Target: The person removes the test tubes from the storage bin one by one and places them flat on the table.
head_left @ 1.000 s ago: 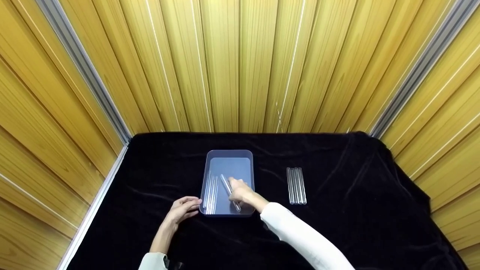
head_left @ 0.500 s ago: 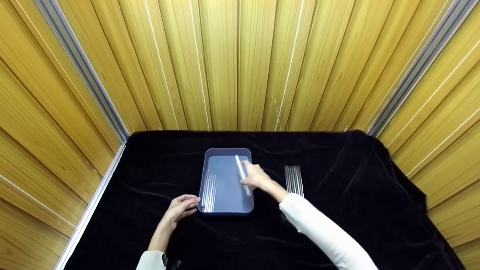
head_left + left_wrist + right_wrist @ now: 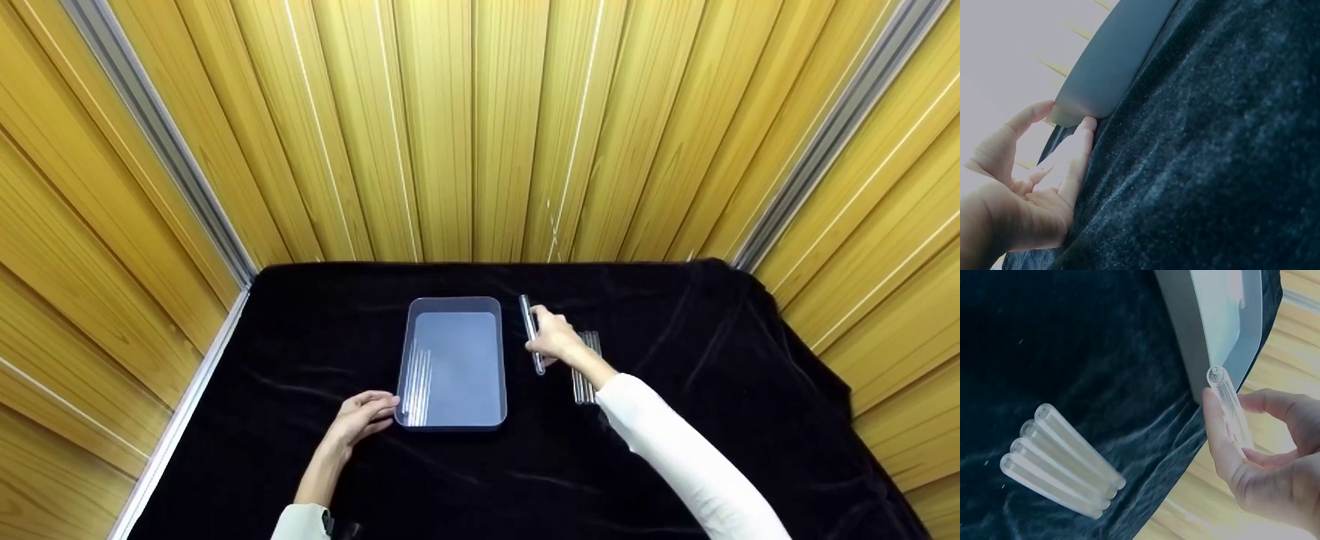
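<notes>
Right hand [image 3: 555,337] pinches a clear cylindrical tube [image 3: 532,334] between thumb and fingers; in head view, its wrist partly hides four more clear tubes [image 3: 1067,460].
Blue plastic tray [image 3: 461,360]: pinched tube beyond two o'clock, left hand [image 3: 364,416] touching eight, fingers extended.

Booth-like setting: wood-look panels [image 3: 435,135], metal corner strips [image 3: 163,140], black cloth [image 3: 637,465] worktop.

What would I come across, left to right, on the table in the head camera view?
Left hand, blue tray, upright-angled clear tube, right hand holding it, then a row of clear tubes, partly hidden.
</notes>
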